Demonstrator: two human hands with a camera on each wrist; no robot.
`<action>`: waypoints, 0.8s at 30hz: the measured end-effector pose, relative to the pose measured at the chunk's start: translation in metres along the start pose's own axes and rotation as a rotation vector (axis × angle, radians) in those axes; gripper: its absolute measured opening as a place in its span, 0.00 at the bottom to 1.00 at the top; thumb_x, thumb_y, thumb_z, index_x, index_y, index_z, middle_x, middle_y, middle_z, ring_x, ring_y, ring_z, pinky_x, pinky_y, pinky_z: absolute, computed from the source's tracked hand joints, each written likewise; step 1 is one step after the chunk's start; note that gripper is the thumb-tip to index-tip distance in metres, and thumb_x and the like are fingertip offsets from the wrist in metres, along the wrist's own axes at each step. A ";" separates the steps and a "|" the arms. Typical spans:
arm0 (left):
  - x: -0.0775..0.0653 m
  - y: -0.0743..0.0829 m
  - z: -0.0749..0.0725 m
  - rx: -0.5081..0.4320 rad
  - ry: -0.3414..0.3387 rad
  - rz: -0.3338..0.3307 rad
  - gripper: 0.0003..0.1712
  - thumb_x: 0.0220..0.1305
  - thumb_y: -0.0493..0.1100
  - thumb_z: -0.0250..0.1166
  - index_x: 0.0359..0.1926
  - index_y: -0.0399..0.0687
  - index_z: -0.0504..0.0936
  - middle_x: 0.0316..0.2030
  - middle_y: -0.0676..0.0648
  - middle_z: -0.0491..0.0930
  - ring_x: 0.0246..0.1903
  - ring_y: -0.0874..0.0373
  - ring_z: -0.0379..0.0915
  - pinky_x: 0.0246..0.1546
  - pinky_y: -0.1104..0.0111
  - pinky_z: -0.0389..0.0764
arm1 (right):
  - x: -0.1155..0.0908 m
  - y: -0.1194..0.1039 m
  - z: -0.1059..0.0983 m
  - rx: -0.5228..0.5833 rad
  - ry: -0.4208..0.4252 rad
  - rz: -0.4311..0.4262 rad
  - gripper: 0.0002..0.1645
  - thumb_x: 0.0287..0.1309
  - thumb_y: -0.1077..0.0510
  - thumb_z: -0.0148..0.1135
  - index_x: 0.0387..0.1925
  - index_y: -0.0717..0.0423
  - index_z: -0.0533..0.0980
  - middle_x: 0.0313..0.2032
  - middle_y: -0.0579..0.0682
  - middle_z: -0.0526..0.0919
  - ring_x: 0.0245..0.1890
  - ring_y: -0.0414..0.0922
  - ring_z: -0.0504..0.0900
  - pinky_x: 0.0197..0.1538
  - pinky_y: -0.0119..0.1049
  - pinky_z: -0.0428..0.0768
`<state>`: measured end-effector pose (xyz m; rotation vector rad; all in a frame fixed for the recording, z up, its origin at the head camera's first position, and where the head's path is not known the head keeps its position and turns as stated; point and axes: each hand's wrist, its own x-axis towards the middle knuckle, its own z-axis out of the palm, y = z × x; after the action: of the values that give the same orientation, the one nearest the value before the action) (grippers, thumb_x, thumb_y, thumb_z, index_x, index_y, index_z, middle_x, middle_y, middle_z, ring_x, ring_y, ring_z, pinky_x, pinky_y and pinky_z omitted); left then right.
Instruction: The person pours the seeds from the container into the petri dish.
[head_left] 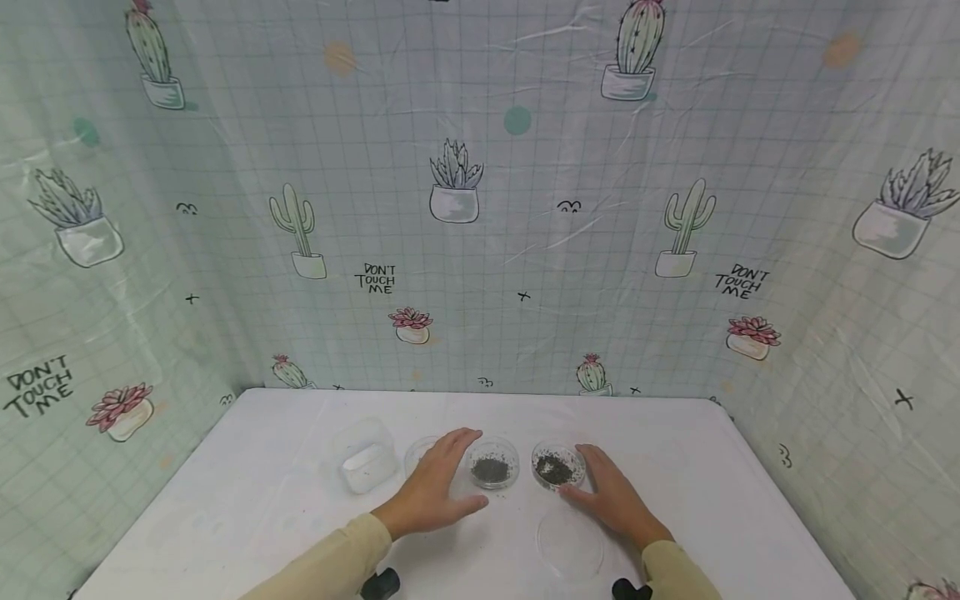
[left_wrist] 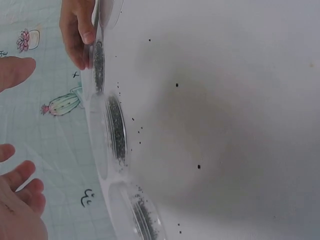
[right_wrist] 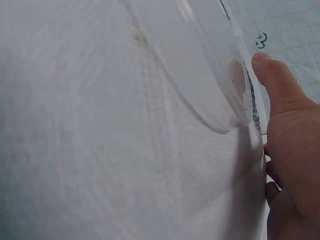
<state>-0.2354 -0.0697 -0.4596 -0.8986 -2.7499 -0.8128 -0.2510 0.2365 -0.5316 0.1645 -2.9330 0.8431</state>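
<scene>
My right hand (head_left: 611,492) grips the right side of a clear petri dish (head_left: 557,465) holding dark granules, thumb at the near rim and fingers at the far side. To its left stands a second petri dish (head_left: 492,461) with similar granules heaped in it. My left hand (head_left: 431,487) hovers beside that one, thumb and fingers spread, holding nothing. Partly hidden behind the left hand is a third petri dish (head_left: 413,452); the left wrist view shows dark granules in this dish (left_wrist: 145,220) too. In front of the right dish lies a clear round lid (head_left: 570,546).
A clear plastic tub (head_left: 367,454) stands at the left on the white table (head_left: 247,492). Stray dark granules (left_wrist: 177,85) are scattered over the tabletop near the dishes. A cactus-printed curtain (head_left: 487,250) closes off the back and both sides.
</scene>
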 end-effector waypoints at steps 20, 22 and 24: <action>-0.001 0.014 0.025 0.015 -0.147 0.137 0.49 0.50 0.62 0.64 0.69 0.64 0.50 0.67 0.50 0.56 0.65 0.51 0.57 0.61 0.49 0.65 | -0.001 -0.001 -0.001 -0.001 0.000 0.005 0.54 0.43 0.30 0.61 0.66 0.54 0.58 0.66 0.57 0.60 0.67 0.57 0.58 0.68 0.53 0.59; -0.002 0.016 0.027 0.014 -0.159 0.157 0.49 0.49 0.62 0.64 0.68 0.66 0.49 0.67 0.52 0.55 0.65 0.52 0.56 0.62 0.50 0.65 | -0.001 -0.001 -0.001 -0.003 0.004 0.007 0.54 0.43 0.30 0.61 0.66 0.54 0.58 0.66 0.57 0.60 0.67 0.57 0.58 0.68 0.53 0.59; -0.003 0.017 0.030 0.030 -0.167 0.186 0.48 0.50 0.63 0.63 0.68 0.67 0.48 0.67 0.53 0.55 0.65 0.54 0.55 0.62 0.52 0.65 | -0.002 -0.001 -0.001 -0.007 0.007 0.008 0.54 0.43 0.30 0.61 0.66 0.54 0.58 0.66 0.57 0.60 0.66 0.57 0.59 0.68 0.53 0.59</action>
<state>-0.2222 -0.0432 -0.4783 -1.2468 -2.7516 -0.6905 -0.2493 0.2359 -0.5302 0.1488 -2.9316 0.8334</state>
